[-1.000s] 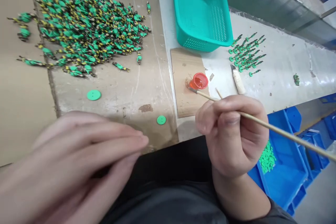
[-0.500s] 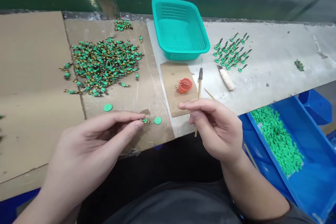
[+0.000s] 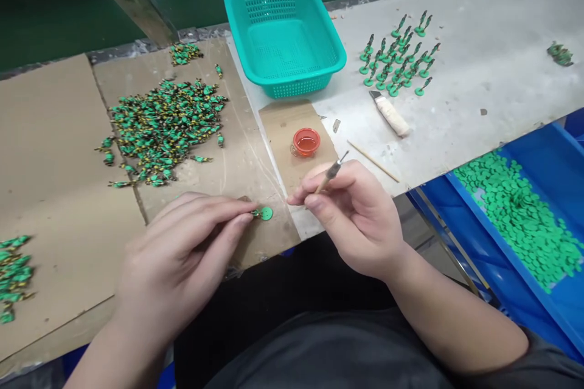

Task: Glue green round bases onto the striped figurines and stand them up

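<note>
My left hand (image 3: 182,249) pinches a small green-and-yellow painted figure (image 3: 255,213) between finger and thumb. The figure's end touches a round green disc (image 3: 267,213) lying on the cardboard (image 3: 249,237). My right hand (image 3: 353,216) holds a fine brush (image 3: 331,172) in its fingers, tip pointing up and away, just above the disc. Nearest to that hand, a small red cup (image 3: 305,142) with liquid stands on a brown board (image 3: 285,124). A heap of similar figures (image 3: 164,130) lies further left.
A teal perforated basket (image 3: 283,36) stands at the back. Several figures on green discs (image 3: 392,58) stand on the pale bench (image 3: 474,36), near a craft knife (image 3: 390,113) and a wooden stick (image 3: 373,161). A blue bin (image 3: 515,225) holds many green discs below the bench's edge.
The view has swung left. My left hand has brought the figure onto the green disc. The brush has gone from upright to tilted, its tip nearer the disc; a second earlier it touched the red cup.
</note>
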### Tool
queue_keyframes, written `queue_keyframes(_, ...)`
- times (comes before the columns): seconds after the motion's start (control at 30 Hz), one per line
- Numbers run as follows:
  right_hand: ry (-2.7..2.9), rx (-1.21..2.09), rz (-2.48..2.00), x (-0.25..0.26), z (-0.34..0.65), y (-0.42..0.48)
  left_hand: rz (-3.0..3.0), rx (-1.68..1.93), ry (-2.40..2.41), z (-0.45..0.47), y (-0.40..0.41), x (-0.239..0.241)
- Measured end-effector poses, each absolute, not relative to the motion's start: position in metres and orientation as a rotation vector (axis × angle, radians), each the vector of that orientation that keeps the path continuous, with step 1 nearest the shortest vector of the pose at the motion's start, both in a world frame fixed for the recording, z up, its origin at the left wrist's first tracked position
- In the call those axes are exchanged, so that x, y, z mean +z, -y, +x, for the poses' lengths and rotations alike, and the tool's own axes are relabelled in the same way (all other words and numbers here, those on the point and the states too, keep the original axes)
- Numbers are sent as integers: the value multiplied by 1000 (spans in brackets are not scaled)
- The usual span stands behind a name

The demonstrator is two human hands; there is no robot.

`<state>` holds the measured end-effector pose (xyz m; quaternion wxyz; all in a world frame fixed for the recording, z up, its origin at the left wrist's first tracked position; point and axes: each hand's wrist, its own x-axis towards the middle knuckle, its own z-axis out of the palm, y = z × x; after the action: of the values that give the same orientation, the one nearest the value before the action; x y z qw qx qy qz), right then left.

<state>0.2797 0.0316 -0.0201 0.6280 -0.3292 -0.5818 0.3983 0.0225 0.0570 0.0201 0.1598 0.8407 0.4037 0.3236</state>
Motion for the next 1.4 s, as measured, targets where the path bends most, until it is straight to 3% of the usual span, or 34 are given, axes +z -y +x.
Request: queue_keyframes(1.4, 1327, 895, -849, -18, 283, -32, 2492, 824, -1232, 36, -49, 30)
